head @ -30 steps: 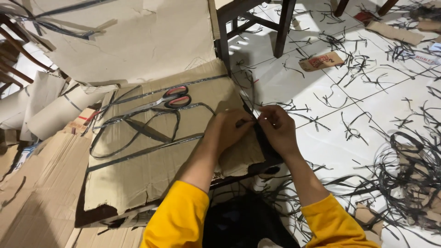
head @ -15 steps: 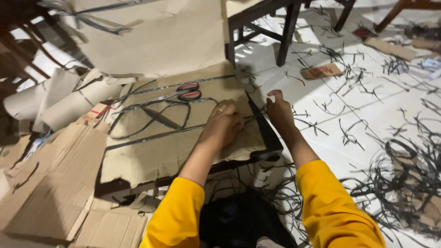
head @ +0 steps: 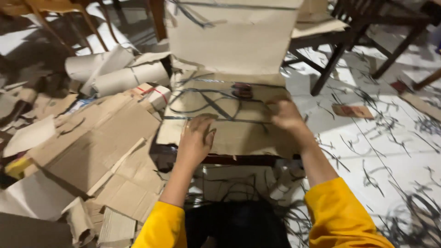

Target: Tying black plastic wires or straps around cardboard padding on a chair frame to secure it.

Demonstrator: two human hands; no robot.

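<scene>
Pressing the cardboard sheet point(head: 229, 138) flat, your left hand point(head: 195, 140) lies spread on its near edge; your right hand point(head: 285, 115) pinches the black strip point(head: 216, 120). The scissors point(head: 242, 90) just beyond could nick you.

upright cardboard sheet point(head: 234, 39) blocks ahead, cardboard scraps point(head: 105, 142) crowd left, floor point(head: 395, 151) right open

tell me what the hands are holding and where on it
Both rest on the flat cardboard sheet: left hand pressed on its near middle, right hand at its right edge. Whether fingers actually pinch anything is too blurred to tell.
</scene>
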